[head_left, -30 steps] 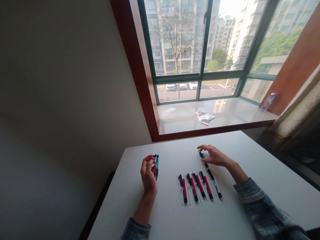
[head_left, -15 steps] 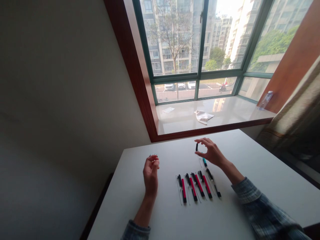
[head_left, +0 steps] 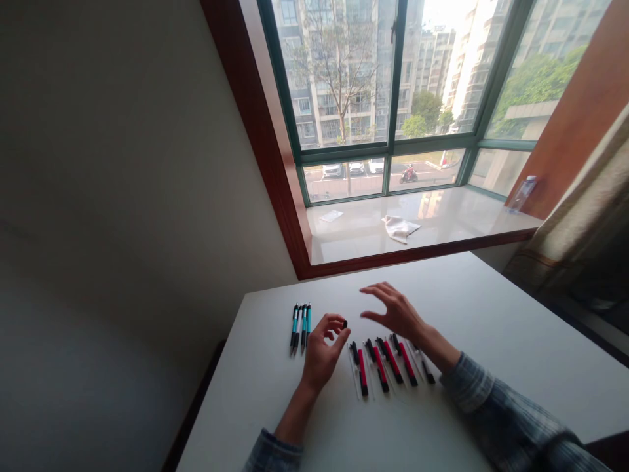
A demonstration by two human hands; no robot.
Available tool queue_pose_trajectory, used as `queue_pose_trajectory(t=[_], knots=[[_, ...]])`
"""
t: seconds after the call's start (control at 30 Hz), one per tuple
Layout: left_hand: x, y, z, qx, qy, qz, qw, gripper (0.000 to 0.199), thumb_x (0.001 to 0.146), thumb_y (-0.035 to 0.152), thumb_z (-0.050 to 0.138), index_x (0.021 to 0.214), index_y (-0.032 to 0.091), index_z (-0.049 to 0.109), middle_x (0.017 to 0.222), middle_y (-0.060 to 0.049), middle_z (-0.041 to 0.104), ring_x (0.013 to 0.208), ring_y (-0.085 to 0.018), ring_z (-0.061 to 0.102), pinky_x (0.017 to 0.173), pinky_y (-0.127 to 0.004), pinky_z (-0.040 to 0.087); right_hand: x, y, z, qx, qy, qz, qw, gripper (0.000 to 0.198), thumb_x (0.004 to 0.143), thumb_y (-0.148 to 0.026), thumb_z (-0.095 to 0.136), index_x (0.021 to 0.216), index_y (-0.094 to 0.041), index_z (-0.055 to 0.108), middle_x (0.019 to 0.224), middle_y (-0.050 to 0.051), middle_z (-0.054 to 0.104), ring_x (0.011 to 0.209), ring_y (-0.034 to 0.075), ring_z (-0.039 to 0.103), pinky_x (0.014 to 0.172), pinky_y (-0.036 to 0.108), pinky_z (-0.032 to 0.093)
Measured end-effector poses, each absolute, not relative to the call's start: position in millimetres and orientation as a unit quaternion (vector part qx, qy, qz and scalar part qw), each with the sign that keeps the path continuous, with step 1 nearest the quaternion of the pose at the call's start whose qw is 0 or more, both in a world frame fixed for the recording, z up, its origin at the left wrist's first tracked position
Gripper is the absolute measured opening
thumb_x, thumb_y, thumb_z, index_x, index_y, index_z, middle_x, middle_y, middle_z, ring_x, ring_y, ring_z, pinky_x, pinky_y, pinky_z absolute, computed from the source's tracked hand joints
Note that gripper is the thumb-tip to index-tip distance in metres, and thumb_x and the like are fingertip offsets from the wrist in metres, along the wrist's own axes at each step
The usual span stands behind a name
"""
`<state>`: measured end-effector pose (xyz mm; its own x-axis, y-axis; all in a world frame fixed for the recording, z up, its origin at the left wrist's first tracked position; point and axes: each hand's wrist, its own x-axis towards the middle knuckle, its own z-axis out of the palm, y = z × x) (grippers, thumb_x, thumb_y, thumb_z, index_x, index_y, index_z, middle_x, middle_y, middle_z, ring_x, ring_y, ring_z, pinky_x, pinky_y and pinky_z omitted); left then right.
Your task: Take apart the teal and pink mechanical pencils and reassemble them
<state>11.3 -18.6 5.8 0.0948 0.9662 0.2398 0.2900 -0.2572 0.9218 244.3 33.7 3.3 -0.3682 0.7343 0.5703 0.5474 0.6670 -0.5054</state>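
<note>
My left hand [head_left: 322,354] pinches a small black pen part [head_left: 344,324] between thumb and fingertips; only its end shows. To the right, my right hand [head_left: 396,313] hovers over the table with thumb and fingers spread and nothing between them. Below it lies a row of pens in pieces: red barrels [head_left: 362,372], black pen parts [head_left: 354,353] and thin pale refills [head_left: 371,378]. A dark piece [head_left: 429,375] sits at the row's right end, partly behind my right wrist. Several blue-and-black pens [head_left: 303,328] lie side by side, left of my left hand.
The white table [head_left: 314,429] meets the wall and a window sill [head_left: 442,226] at its far edge. On the sill are a crumpled white cloth [head_left: 400,229], a paper scrap [head_left: 331,216] and a clear bottle [head_left: 522,195]. A curtain [head_left: 555,242] hangs at right.
My left hand has moved right, uncovering the blue-and-black pens, and now pinches a black part. My right hand has shifted left and opened; the black part it held is out of its fingers.
</note>
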Motion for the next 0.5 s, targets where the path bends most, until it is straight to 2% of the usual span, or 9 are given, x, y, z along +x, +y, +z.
queue_pose_trajectory(t=[0.03,0.1,0.3,0.4,0.5], knots=[[11.0,-18.2,5.5,0.645,0.494,0.464,0.352,0.020,0.086,0.038,0.072,0.097,0.022,0.067,0.087,-0.003,0.070,0.083,-0.021,0.066,0.074,-0.032,0.048,257.0,43.5,-0.3,-0.436,-0.793,0.094,0.416,0.036,0.093,-0.039,0.070,0.127,-0.025,0.065,0.118,0.011,0.070,0.112,0.031,0.062,0.097,0.052,0.053],[11.1,-18.1,5.4,0.649,0.502,0.465,0.332,0.019,0.086,0.037,0.073,0.094,0.022,0.066,0.085,-0.002,0.069,0.080,-0.020,0.065,0.074,-0.032,0.047,280.4,60.4,-9.3,-0.530,-0.740,0.066,0.409,0.027,0.094,-0.041,0.068,0.113,-0.023,0.072,0.106,0.012,0.073,0.111,0.033,0.060,0.098,0.053,0.050],[12.2,-19.2,8.2,0.660,0.507,0.460,0.309,0.015,0.086,0.037,0.071,0.089,0.023,0.066,0.084,-0.002,0.069,0.080,-0.020,0.063,0.074,-0.032,0.045,301.0,77.7,-31.3,-0.610,-0.713,0.110,0.328,0.028,0.088,-0.046,0.069,0.100,-0.022,0.078,0.088,0.008,0.076,0.097,0.032,0.062,0.087,0.046,0.050],[10.9,-17.9,7.5,0.657,0.510,0.467,0.299,0.014,0.086,0.036,0.071,0.089,0.023,0.068,0.085,-0.002,0.070,0.079,-0.021,0.063,0.073,-0.032,0.045,295.5,76.7,-28.4,-0.612,-0.707,0.142,0.325,0.024,0.088,-0.043,0.067,0.090,-0.023,0.079,0.083,0.007,0.077,0.095,0.030,0.064,0.087,0.045,0.050],[9.3,-16.6,5.2,0.653,0.518,0.476,0.280,0.012,0.085,0.036,0.072,0.088,0.024,0.071,0.087,-0.003,0.071,0.077,-0.021,0.062,0.071,-0.033,0.045,288.0,70.5,-18.1,-0.595,-0.698,0.160,0.365,0.026,0.092,-0.044,0.063,0.091,-0.024,0.080,0.090,0.006,0.078,0.092,0.027,0.067,0.089,0.044,0.051]])
